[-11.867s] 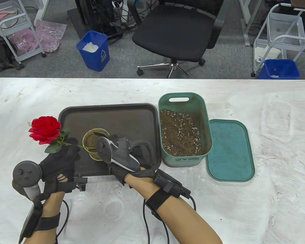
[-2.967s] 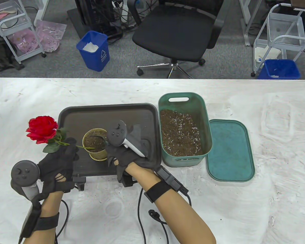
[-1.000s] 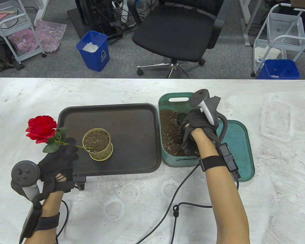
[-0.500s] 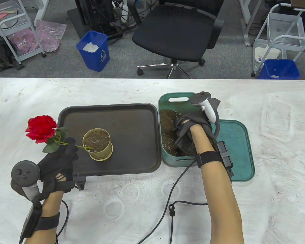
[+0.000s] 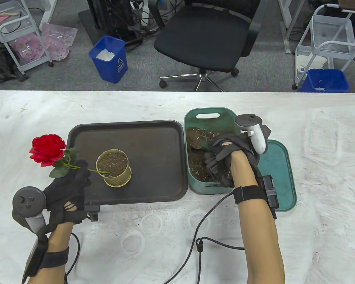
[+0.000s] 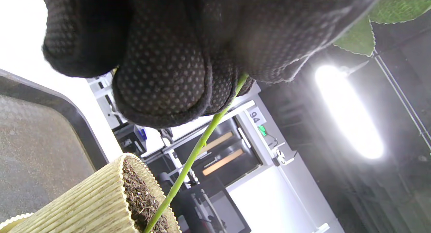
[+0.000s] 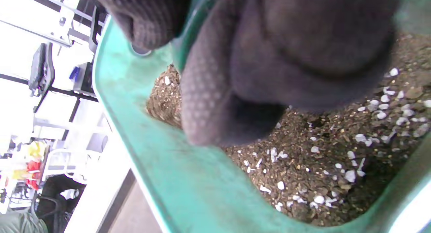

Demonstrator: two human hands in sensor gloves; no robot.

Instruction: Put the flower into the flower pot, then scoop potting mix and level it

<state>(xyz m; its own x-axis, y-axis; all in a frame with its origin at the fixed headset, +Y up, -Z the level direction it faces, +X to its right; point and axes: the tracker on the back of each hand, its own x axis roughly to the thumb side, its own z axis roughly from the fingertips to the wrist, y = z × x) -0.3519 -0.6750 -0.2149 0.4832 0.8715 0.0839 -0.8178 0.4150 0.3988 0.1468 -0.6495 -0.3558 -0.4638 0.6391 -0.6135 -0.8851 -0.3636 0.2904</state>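
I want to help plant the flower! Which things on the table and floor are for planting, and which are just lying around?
For planting:
rose, held by the left hand
pot
tray
soil tub
scoop, in the right hand

Just lying around:
tub lid
chair
blue bins
carts

Ribbed paper-like flower pot (image 5: pixel 114 172); matt dark tray (image 5: pixel 153 139); dusty green plastic bin (image 5: pixel 238 139).
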